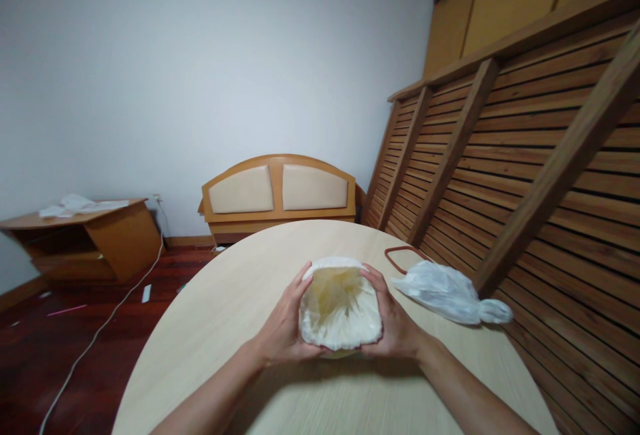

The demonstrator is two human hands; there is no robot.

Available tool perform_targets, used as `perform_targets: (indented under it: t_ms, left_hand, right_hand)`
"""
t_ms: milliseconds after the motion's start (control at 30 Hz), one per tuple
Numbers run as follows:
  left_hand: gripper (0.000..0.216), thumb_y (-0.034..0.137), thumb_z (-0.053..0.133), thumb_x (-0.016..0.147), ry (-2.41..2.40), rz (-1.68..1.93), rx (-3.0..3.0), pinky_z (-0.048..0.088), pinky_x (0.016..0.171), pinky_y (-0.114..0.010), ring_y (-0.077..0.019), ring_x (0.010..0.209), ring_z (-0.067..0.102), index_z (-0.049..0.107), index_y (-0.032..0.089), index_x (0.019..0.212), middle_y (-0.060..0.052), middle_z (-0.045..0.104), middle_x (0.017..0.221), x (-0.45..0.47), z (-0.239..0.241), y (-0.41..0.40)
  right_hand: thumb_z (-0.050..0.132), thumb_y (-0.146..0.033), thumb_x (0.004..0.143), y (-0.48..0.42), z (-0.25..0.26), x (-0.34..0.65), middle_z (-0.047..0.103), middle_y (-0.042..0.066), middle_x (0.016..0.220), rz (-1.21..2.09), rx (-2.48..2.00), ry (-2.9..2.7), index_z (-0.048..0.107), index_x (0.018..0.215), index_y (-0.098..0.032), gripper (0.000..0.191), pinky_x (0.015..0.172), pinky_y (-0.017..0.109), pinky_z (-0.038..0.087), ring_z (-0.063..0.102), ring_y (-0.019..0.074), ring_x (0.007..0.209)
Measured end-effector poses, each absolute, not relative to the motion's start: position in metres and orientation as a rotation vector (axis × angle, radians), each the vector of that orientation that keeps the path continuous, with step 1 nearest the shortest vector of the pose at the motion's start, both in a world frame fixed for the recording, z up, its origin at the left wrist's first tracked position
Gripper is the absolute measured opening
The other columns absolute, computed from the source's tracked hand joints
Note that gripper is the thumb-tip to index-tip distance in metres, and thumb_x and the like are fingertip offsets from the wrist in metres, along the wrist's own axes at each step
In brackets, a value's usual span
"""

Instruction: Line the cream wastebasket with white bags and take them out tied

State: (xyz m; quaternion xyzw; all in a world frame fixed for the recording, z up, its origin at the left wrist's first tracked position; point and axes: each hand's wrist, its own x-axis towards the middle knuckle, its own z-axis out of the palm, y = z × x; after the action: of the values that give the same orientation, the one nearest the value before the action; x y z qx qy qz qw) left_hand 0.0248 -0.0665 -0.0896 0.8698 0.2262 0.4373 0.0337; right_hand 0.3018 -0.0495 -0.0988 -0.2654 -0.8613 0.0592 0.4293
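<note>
Between my two hands is a small bin lined with a white plastic bag (341,308), its wide mouth facing me. The thin bag is folded out over the rim and gathers in creases inside, where a yellowish tint shows through. My left hand (287,322) wraps the left side, thumb near the lower edge and fingertips at the top corner. On the opposite side my right hand (393,318) grips in the same way. To the right on the table lie a knotted white plastic bag (445,292) and, partly behind it, a reddish-brown rectangular ring (395,260). The bin's outer walls are mostly hidden.
The round pale table (225,315) is under my hands. Slatted wooden panels (545,222) lean close along the right. A headboard (277,188) stands behind the table. At left are a low desk (115,228) and a white cable (107,322) across the dark floor.
</note>
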Motion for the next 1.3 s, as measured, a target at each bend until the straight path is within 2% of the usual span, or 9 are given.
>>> perform_targets:
  t_ms: [233, 467, 667, 800, 900, 967, 1067, 1167, 1300]
  left_hand:
    - [0.118, 0.034, 0.088, 0.065, 0.688, 1.354, 2.628, 0.040, 0.113, -0.060, -0.0414, 0.147, 0.035, 0.014, 0.023, 0.156, -0.027, 0.033, 0.154, 0.028, -0.084, -0.072]
    - [0.118, 0.028, 0.086, 0.061, 0.716, 1.322, 2.625, 0.043, 0.110, -0.058, -0.0417, 0.145, 0.036, 0.015, 0.025, 0.155, -0.025, 0.034, 0.152, 0.025, -0.082, -0.077]
    - [0.104, 0.033, 0.081, 0.069, 0.676, 1.348, 2.570, 0.038, 0.114, -0.059, -0.0398, 0.148, 0.029, 0.019, 0.023, 0.152, -0.024, 0.030, 0.153, 0.026, -0.085, -0.077]
    - [0.094, 0.035, 0.075, 0.072, 0.713, 1.411, 2.492, 0.039, 0.114, -0.058, -0.0378, 0.146, 0.032, 0.022, 0.023, 0.148, -0.021, 0.031, 0.151, 0.029, -0.086, -0.076]
    - [0.092, 0.039, 0.075, 0.072, 0.807, 1.468, 2.424, 0.041, 0.112, -0.055, -0.0370, 0.142, 0.039, 0.023, 0.022, 0.147, -0.021, 0.032, 0.149, 0.028, -0.089, -0.073]
    - [0.092, 0.041, 0.075, 0.074, 0.884, 1.507, 2.377, 0.041, 0.113, -0.054, -0.0360, 0.139, 0.043, 0.023, 0.021, 0.147, -0.020, 0.034, 0.147, 0.026, -0.092, -0.070]
    - [0.090, 0.040, 0.075, 0.076, 0.951, 1.524, 2.305, 0.038, 0.115, -0.055, -0.0351, 0.137, 0.044, 0.023, 0.019, 0.148, -0.019, 0.038, 0.145, 0.023, -0.094, -0.067]
    - [0.089, 0.038, 0.074, 0.078, 0.987, 1.494, 2.186, 0.037, 0.116, -0.054, -0.0339, 0.135, 0.046, 0.023, 0.020, 0.148, -0.017, 0.039, 0.145, 0.022, -0.092, -0.065]
    - [0.088, 0.043, 0.074, 0.079, 1.006, 1.459, 2.043, 0.036, 0.116, -0.054, -0.0352, 0.137, 0.045, 0.024, 0.020, 0.147, -0.016, 0.039, 0.147, 0.022, -0.088, -0.065]
  right_hand:
    - [0.089, -0.033, 0.056, -0.059, -0.092, 0.299, -0.006, 0.017, 0.169, 0.271, -0.719, -2.170, -0.015, 0.159, -0.023, 0.146, 0.120, 0.053, 0.032, 0.023, 0.0393, 0.152]
    - [0.092, -0.031, 0.053, -0.061, -0.096, 0.300, 0.023, 0.019, 0.163, 0.311, -0.704, -2.194, -0.016, 0.159, -0.026, 0.151, 0.117, 0.053, 0.038, 0.038, 0.0375, 0.146]
    - [0.092, -0.037, 0.056, -0.058, -0.104, 0.301, 0.018, 0.021, 0.165, 0.415, -0.725, -2.183, -0.016, 0.159, -0.023, 0.150, 0.117, 0.051, 0.038, 0.036, 0.0361, 0.147]
    - [0.085, -0.066, 0.060, -0.053, -0.099, 0.306, 0.013, 0.022, 0.167, 0.387, -0.670, -2.201, -0.017, 0.159, -0.020, 0.150, 0.119, 0.051, 0.034, 0.030, 0.0360, 0.150]
    - [0.057, -0.086, 0.073, -0.043, -0.095, 0.315, 0.024, 0.019, 0.165, 0.282, -0.665, -2.190, 0.006, 0.162, -0.020, 0.122, 0.121, 0.054, 0.030, 0.031, 0.0372, 0.150]
    - [0.041, -0.077, 0.091, -0.032, -0.096, 0.321, 0.043, 0.016, 0.157, 0.155, -0.803, -2.144, 0.031, 0.157, -0.020, 0.088, 0.119, 0.055, 0.033, 0.041, 0.0351, 0.144]
    - [0.038, -0.050, 0.102, -0.014, -0.101, 0.328, 0.064, 0.014, 0.136, -0.105, -1.131, -2.023, 0.057, 0.138, -0.018, 0.052, 0.112, 0.054, 0.041, 0.054, 0.0323, 0.132]
    - [0.042, -0.039, 0.101, -0.002, -0.102, 0.331, 0.068, 0.015, 0.131, -0.348, -1.445, -1.992, 0.064, 0.129, -0.013, 0.044, 0.111, 0.051, 0.040, 0.053, 0.0326, 0.131]
    - [0.039, -0.039, 0.103, 0.005, -0.089, 0.327, 0.067, 0.020, 0.132, -0.430, -1.906, -2.046, 0.070, 0.119, -0.007, 0.047, 0.114, 0.047, 0.029, 0.049, 0.0335, 0.134]
